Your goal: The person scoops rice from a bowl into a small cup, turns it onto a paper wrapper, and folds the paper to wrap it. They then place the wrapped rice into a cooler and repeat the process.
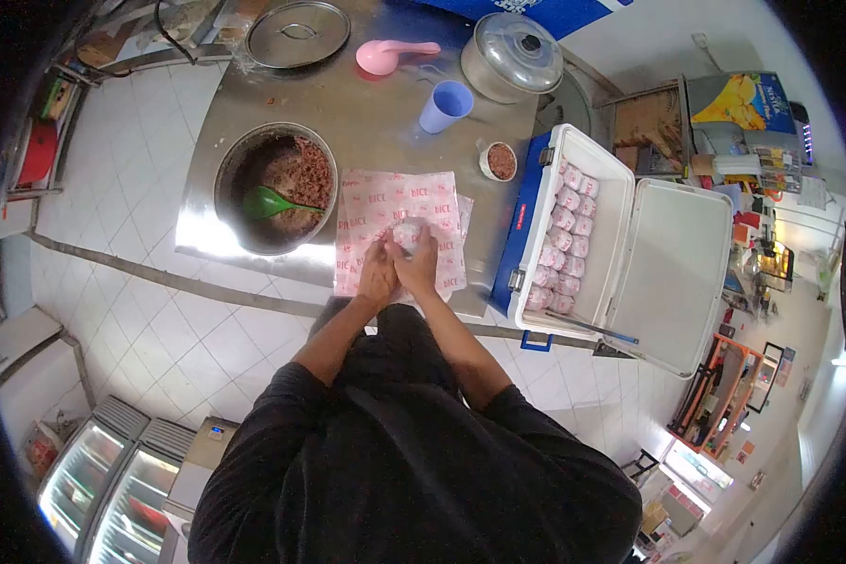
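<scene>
**Pale bundle (406, 231) at your fingertips**

On the pink-printed paper (359, 202), atop the metal tabletop (385, 122), it looks whitish and rounded. Your right hand (418, 258) grasps its side; your left hand (377, 271) bends close by, its grip impossible to tell.

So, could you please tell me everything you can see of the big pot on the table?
The pot is wide, round and deep, apparently of metal, with a dull, dark inside. It stands upright and uncovered on the shiny metal table, near its left edge. Inside is a crumbly, grainy reddish-brown food, heaped mostly toward the right. A green spoon lies on it. Neither the left hand nor the right hand touches the pot.
</scene>
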The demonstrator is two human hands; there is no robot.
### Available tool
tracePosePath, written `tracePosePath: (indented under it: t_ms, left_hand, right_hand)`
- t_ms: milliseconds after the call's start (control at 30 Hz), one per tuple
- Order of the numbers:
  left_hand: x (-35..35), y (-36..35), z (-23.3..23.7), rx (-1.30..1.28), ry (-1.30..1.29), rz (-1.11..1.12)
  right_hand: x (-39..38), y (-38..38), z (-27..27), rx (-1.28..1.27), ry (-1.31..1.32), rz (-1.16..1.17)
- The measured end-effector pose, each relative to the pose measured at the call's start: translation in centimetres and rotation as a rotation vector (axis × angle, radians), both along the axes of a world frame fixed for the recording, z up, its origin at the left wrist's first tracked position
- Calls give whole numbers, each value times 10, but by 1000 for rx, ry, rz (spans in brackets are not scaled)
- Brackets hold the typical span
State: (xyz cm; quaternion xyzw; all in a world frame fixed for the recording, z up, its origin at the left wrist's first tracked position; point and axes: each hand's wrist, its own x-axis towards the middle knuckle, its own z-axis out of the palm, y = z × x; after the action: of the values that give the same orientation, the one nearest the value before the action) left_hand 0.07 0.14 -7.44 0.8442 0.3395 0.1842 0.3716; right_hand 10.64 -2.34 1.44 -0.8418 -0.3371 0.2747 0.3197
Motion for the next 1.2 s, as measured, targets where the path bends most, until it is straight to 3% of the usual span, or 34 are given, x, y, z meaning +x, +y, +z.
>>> tracePosePath:
  t_ms: [33,100,167,267,367,433,567,600,700,767,833,933,1033,1067,1167,1200]
  left_hand:
    - [3,1,-1,-183,-65,30]
    - [2,6,2,-174,-40,-35]
    - [-4,13,33,201,131,-220]
    - [-9,14,44,60,-11,-101]
    - [-6,13,63,-211,-294,-70]
    - [13,2,104,-689,-507,88]
    - [59,-5,177,-1388,-755,279]
    - [65,-3,175,-1503,-568,201]
    - [106,-37,214,-1297,-423,223]
    - [137,-60,202,-1416,-473,232]
    - [170,-79,222,-1417,-423,228]
    - [222,-102,192,-1501,-448,154]
    - [282,-129,168,-1394,-599,246]
    - [292,-138,169,-817,-363,238]
    - [308,-155,175,-72,-344,-129]
    - [304,-157,161,198,-80,-346]
  right_hand:
    - [-4,4,-1,-35,-36,-20]
    - [-15,8,0,3,-101,-37]
    - [-16,3,-7,32,-158,-69]
    - [-11,-2,-28,74,-135,-139]
    - [-5,-11,13,138,49,-199]
    - [-2,-18,62,243,157,-234]
    - [21,-59,112,381,-155,-37]
    - [30,-71,114,372,-226,13]
    - [58,-107,145,161,-361,77]
    - [79,-130,153,78,-416,46]
    - [113,-153,164,143,-389,18]
    - [167,-186,161,215,-322,14]
    - [263,-220,134,225,-160,117]
    - [289,-220,130,255,-159,81]
    - [367,-191,107,246,-187,84]
    - [389,-175,94,168,-215,142]
